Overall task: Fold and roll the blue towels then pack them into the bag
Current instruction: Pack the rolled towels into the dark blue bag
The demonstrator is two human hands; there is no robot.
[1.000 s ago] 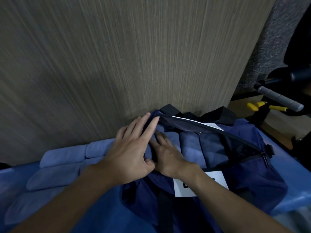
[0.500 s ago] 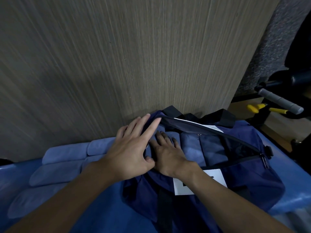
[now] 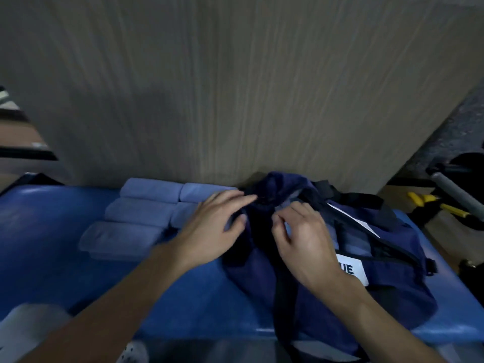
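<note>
Rolled light-blue towels [image 3: 138, 213] lay sideways just left of the left hand [image 3: 212, 229], its fingers [image 3: 235, 199] straight; the right hand [image 3: 303, 239] pinched the navy fabric bag [image 3: 392, 279].

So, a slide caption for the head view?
Left hand and right hand at the navy bag, rolled blue towels beside it.

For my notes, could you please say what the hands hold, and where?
Right hand seems to pinch the bag at its opening's end; left hand only touches it.

Blue padded table [image 3: 65, 231], glossy top; wood-grain panel [image 3: 235, 87] upright along the table's far edge; grey bar [image 3: 455, 193] and yellow-handled tool [image 3: 429, 201] beyond the table's right end; pale blurred object [image 3: 26, 328] below the table's near-left corner.
</note>
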